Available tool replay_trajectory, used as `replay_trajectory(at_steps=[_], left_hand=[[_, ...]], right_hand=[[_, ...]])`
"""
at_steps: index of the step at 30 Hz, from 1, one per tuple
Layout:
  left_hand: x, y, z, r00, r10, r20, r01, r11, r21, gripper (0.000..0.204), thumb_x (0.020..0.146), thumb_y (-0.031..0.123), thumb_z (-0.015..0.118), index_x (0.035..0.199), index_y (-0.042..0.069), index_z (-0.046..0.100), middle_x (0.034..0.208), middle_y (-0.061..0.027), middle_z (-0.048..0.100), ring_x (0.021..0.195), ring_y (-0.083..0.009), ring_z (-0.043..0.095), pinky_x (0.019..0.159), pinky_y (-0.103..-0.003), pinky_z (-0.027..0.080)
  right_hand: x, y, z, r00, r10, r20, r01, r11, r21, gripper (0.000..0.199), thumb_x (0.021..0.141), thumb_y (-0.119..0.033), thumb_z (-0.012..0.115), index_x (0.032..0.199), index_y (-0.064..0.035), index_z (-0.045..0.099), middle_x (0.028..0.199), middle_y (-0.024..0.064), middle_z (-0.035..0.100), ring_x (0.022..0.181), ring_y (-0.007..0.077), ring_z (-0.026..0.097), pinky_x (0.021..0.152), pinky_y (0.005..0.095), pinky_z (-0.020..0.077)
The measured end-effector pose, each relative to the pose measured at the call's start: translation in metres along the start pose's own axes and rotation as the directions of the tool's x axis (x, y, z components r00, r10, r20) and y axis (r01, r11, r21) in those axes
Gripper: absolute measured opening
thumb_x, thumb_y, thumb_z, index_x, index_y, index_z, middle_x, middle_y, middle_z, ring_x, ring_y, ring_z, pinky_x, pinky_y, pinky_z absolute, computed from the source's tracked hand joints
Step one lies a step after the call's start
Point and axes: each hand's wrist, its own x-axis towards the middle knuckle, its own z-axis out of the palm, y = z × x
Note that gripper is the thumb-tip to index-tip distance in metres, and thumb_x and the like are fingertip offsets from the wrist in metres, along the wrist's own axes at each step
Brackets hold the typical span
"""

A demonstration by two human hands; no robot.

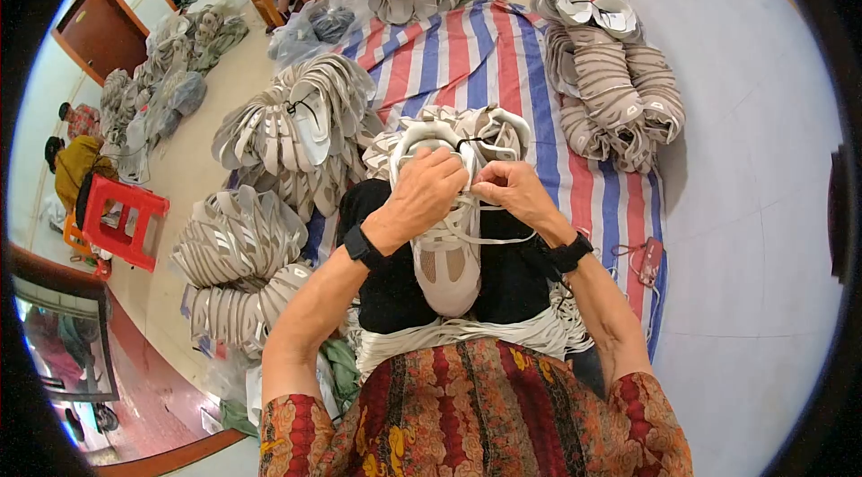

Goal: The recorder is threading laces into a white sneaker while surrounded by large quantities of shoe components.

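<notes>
While left fingers (440, 161) curl on 1 shoe (449, 278), grip hidden, right fingers (489, 175) pinch lace (462, 235).

Striped sheet (462, 55) laid over the floor (208, 113). Red plastic stool (135, 230) at left, beside a person in mustard (79, 170). Small reddish object (650, 261) on sheet's right side, possibly a phone.

Seen from above, a seated person wears a short-sleeved blouse (467, 410) in rust orange, densely patterned with dark red and black vertical bands and yellow motifs, black wristbands on the left (364, 246) and right (570, 252) wrists, and black legwear (384, 297).
</notes>
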Motion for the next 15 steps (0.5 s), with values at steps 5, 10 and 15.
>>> replay_trajectory(at_steps=[5, 10, 15], left_hand=[[-0.031, -0.015, -0.052, 0.981, -0.165, -0.101, 0.188, 0.931, 0.313, 0.007, 0.070, 0.006, 0.059, 0.070, 0.006, 0.053, 0.068, -0.0086, 0.049, 0.071, -0.0284, 0.050, 0.067, -0.038, 0.038], [-0.131, -0.070, -0.113, 0.790, -0.488, -0.372, 0.613, 0.634, 0.471, 0.006, 0.076, 0.008, 0.055, 0.071, 0.006, 0.052, 0.071, -0.0086, 0.053, 0.074, -0.0285, 0.050, 0.067, -0.039, 0.038], [-0.199, -0.078, -0.135, 0.629, -0.609, -0.483, 0.776, 0.455, 0.436, 0.006, 0.077, 0.009, 0.056, 0.075, 0.004, 0.054, 0.074, -0.0106, 0.055, 0.077, -0.0304, 0.051, 0.070, -0.040, 0.039]], right_hand=[[-0.006, -0.020, -0.029, 0.998, -0.012, -0.062, 0.000, 0.982, -0.191, 0.017, 0.080, -0.015, 0.059, 0.084, 0.0005, 0.063, 0.066, 0.0036, 0.059, 0.061, 0.0084, 0.052, 0.055, 0.0240, 0.0414], [-0.009, -0.016, -0.032, 0.976, -0.053, -0.210, 0.028, 0.992, -0.120, 0.022, 0.078, -0.014, 0.061, 0.098, -0.0051, 0.061, 0.070, 0.0053, 0.056, 0.062, 0.0141, 0.053, 0.058, 0.0273, 0.0425], [-0.016, -0.021, -0.021, 0.911, -0.400, 0.102, 0.340, 0.588, -0.734, 0.018, 0.072, -0.023, 0.066, 0.084, -0.0096, 0.062, 0.087, 0.0063, 0.054, 0.081, 0.0254, 0.054, 0.067, 0.0360, 0.0458]])
